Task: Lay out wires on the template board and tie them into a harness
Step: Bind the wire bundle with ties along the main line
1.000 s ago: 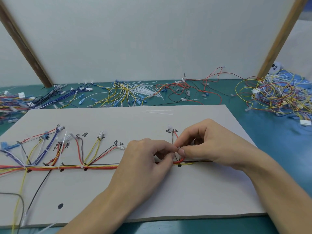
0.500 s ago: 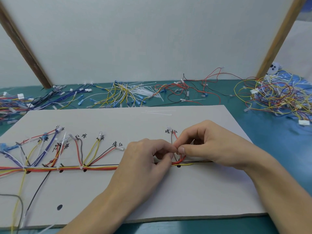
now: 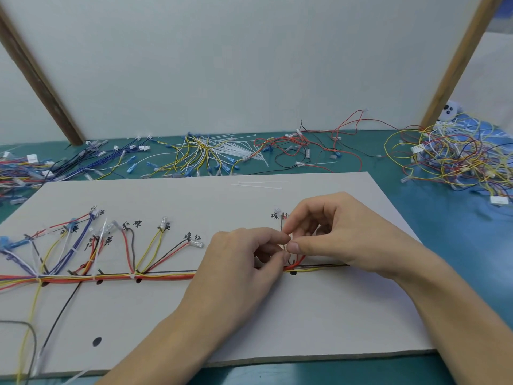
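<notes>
A grey template board with handwritten labels lies on the teal table. Along its middle runs a wire harness of red, yellow and black wires, with branches fanning up to small connectors on the left. My left hand and my right hand meet fingertip to fingertip over the harness near a black dot. Both pinch something small there, a red-and-brown branch wire rising between them; what else they hold is hidden. Two loose white cable ties lie on the board's far edge.
Piles of loose wires line the table's back: blue ones at left, yellow ones with white cable ties in the middle, red and black, and a big tangle at right. Two wooden posts lean against the white wall.
Both hands stay pinched together at the same spot on the harness; only slight finger movement shows.
</notes>
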A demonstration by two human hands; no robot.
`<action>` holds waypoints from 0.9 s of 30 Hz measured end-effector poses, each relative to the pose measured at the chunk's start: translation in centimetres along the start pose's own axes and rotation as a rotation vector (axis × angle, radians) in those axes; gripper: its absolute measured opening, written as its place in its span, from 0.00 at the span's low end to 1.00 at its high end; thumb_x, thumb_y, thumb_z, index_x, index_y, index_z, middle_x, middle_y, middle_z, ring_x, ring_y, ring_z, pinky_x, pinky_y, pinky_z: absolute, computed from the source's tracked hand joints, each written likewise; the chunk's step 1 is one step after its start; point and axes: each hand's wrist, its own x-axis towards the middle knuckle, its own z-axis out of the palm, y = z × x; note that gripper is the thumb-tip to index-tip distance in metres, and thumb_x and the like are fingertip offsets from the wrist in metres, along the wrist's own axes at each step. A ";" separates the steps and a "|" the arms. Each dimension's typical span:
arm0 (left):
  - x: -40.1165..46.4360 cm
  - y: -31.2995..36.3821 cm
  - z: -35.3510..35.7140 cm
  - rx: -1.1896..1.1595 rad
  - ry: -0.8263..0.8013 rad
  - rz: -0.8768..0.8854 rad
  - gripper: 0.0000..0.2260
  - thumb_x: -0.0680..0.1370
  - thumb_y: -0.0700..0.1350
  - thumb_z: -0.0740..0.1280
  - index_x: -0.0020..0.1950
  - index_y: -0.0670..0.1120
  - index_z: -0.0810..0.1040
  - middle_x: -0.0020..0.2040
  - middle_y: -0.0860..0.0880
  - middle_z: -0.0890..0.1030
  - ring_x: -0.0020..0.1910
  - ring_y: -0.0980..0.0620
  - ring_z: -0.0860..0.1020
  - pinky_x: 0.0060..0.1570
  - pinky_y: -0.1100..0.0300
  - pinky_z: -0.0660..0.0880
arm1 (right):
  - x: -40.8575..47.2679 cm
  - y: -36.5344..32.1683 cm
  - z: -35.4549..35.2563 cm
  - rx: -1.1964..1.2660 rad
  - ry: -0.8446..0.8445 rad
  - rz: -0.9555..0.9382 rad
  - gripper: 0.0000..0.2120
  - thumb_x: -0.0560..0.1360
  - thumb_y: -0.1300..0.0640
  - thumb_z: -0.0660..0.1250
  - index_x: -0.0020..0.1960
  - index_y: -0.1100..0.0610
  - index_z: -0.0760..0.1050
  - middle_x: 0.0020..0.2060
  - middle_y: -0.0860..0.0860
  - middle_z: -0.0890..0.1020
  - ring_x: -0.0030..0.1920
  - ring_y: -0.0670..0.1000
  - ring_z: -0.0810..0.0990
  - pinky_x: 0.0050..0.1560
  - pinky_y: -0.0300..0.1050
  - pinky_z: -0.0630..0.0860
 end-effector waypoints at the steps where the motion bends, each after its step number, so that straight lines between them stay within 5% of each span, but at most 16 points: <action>1: 0.0 0.1 0.0 0.005 -0.002 0.005 0.08 0.75 0.44 0.73 0.51 0.56 0.87 0.40 0.65 0.84 0.37 0.62 0.82 0.38 0.75 0.72 | 0.0 0.0 0.0 -0.001 0.001 -0.001 0.07 0.74 0.62 0.78 0.48 0.53 0.84 0.39 0.54 0.86 0.37 0.45 0.79 0.38 0.34 0.73; 10: 0.1 0.2 -0.1 -0.017 -0.006 -0.043 0.07 0.75 0.41 0.74 0.46 0.54 0.87 0.36 0.63 0.84 0.34 0.63 0.80 0.35 0.76 0.70 | -0.2 -0.3 0.2 -0.008 -0.035 0.020 0.06 0.79 0.62 0.72 0.52 0.53 0.84 0.44 0.58 0.86 0.46 0.61 0.83 0.49 0.60 0.79; 13: 0.1 0.2 -0.1 -0.026 0.000 -0.050 0.05 0.75 0.42 0.74 0.45 0.53 0.87 0.35 0.62 0.84 0.34 0.63 0.80 0.35 0.76 0.70 | -0.1 -0.4 0.4 -0.024 -0.036 0.039 0.06 0.79 0.63 0.72 0.51 0.53 0.84 0.43 0.58 0.87 0.42 0.53 0.84 0.45 0.52 0.79; 19: 0.1 0.3 -0.2 -0.018 0.005 -0.056 0.05 0.75 0.42 0.75 0.46 0.53 0.87 0.35 0.63 0.84 0.34 0.62 0.80 0.35 0.76 0.70 | 0.0 -0.2 0.6 -0.016 -0.018 0.046 0.06 0.78 0.63 0.72 0.51 0.53 0.83 0.42 0.57 0.87 0.47 0.60 0.85 0.48 0.55 0.81; 24: 0.1 0.3 -0.2 -0.014 0.003 -0.056 0.05 0.75 0.43 0.75 0.46 0.53 0.87 0.36 0.62 0.84 0.35 0.62 0.81 0.35 0.76 0.69 | 0.0 -0.2 0.7 -0.017 -0.016 0.018 0.08 0.78 0.65 0.72 0.50 0.53 0.84 0.41 0.55 0.86 0.39 0.47 0.83 0.42 0.40 0.79; 27: 0.1 0.4 -0.3 -0.025 -0.005 -0.052 0.06 0.75 0.43 0.75 0.44 0.54 0.87 0.35 0.62 0.83 0.34 0.62 0.80 0.35 0.75 0.69 | 0.0 -0.3 0.6 0.003 -0.011 0.008 0.10 0.77 0.66 0.72 0.51 0.52 0.84 0.40 0.53 0.85 0.40 0.45 0.81 0.44 0.39 0.78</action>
